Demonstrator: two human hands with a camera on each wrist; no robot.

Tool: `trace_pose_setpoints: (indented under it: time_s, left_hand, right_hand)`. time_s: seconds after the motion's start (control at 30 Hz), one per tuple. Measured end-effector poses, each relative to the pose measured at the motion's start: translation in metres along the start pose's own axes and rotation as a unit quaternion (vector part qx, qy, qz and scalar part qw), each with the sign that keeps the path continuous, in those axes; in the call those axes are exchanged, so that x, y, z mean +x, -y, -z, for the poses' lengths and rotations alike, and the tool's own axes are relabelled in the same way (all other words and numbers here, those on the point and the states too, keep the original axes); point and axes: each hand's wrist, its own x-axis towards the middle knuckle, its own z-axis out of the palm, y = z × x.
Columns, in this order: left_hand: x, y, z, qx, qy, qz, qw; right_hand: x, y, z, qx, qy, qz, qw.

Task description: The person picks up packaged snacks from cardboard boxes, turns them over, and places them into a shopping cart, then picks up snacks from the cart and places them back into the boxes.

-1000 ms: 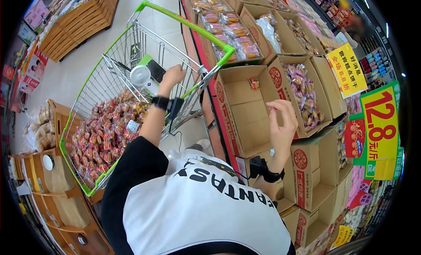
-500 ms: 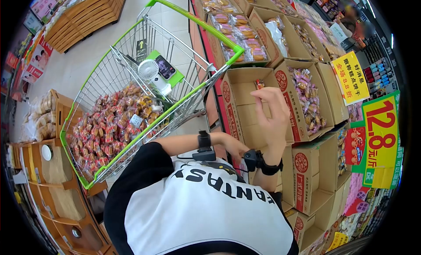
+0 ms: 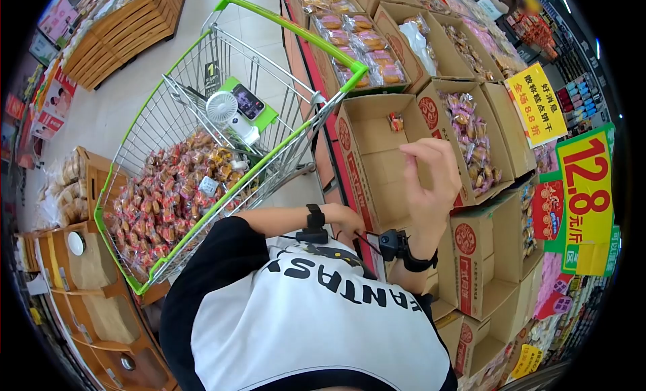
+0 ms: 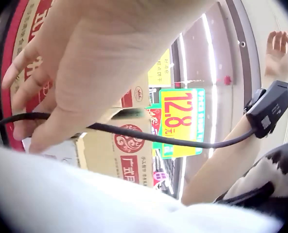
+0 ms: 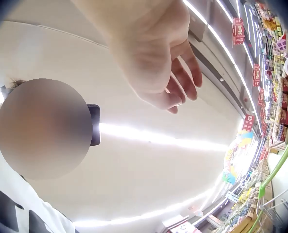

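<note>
In the head view, my left hand (image 3: 346, 221) is low at the front edge of the cardboard boxes. The left wrist view shows its fingers (image 4: 31, 81) loosely bent, with a black cable (image 4: 148, 138) running across them and behind the thumb; no firm grip shows. My right hand (image 3: 433, 175) is raised over a cardboard box (image 3: 383, 163), fingers loosely bent, holding nothing. Toward the far end of that box lies one small wrapped item (image 3: 396, 122). The right wrist view shows the same hand (image 5: 158, 58) against the ceiling.
A green-rimmed cart (image 3: 229, 196) on the left holds many wrapped snacks (image 3: 161, 206), a white fan (image 3: 222, 107) and a phone (image 3: 247, 101). Boxes of packaged pastries (image 3: 363, 44) and purple-wrapped snacks (image 3: 471, 138) stand around the box. Price signs (image 3: 584, 199) are at right.
My left hand has moved from above the cart to the front edge of the boxes, uncovering the phone. My right hand has shifted slightly and stays over the box.
</note>
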Motion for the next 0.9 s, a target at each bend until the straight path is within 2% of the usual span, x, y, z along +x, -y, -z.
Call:
trace_pose_setpoints:
  time_s: [0.07, 0.3, 0.5, 0.53, 0.6, 0.7, 0.73, 0.8, 0.83, 0.9]
  left_hand:
    - [-0.013, 0.006, -0.003, 0.037, -0.067, 0.033, 0.996]
    - [-0.031, 0.025, -0.012, -0.05, 0.033, 0.148, 0.987]
    - [-0.028, 0.097, -0.063, -0.109, 0.123, 0.242, 0.956]
    - [-0.034, 0.082, -0.053, -0.109, 0.122, 0.243, 0.956]
    - [-0.054, 0.032, -0.022, -0.201, 0.187, 0.208, 0.939]
    - [-0.048, 0.058, -0.033, -0.212, 0.2, 0.174, 0.941]
    - [-0.049, 0.057, -0.032, -0.213, 0.198, 0.174, 0.941]
    - [-0.056, 0.05, -0.022, -0.183, 0.104, 0.185, 0.96]
    - [-0.061, 0.045, -0.018, -0.183, 0.102, 0.186, 0.96]
    - [-0.07, 0.036, -0.009, -0.128, -0.017, 0.129, 0.983]
  right_hand:
    - [-0.002, -0.001, 0.003, -0.002, -0.004, -0.001, 1.0]
    - [-0.003, 0.0, 0.018, -0.013, -0.03, -0.018, 0.999]
    - [-0.006, -0.001, 0.028, -0.02, -0.055, -0.024, 0.998]
    - [-0.006, 0.0, 0.029, -0.019, -0.054, -0.023, 0.998]
    - [-0.007, 0.002, 0.031, -0.022, -0.073, -0.019, 0.997]
    - [-0.01, 0.004, 0.034, 0.014, -0.095, -0.038, 0.995]
    - [-0.01, 0.004, 0.035, 0.016, -0.093, -0.036, 0.995]
    - [-0.009, 0.004, 0.038, 0.011, -0.093, -0.03, 0.995]
    - [-0.01, 0.003, 0.039, 0.012, -0.093, -0.029, 0.995]
    - [-0.01, 0.002, 0.04, 0.008, -0.093, -0.041, 0.995]
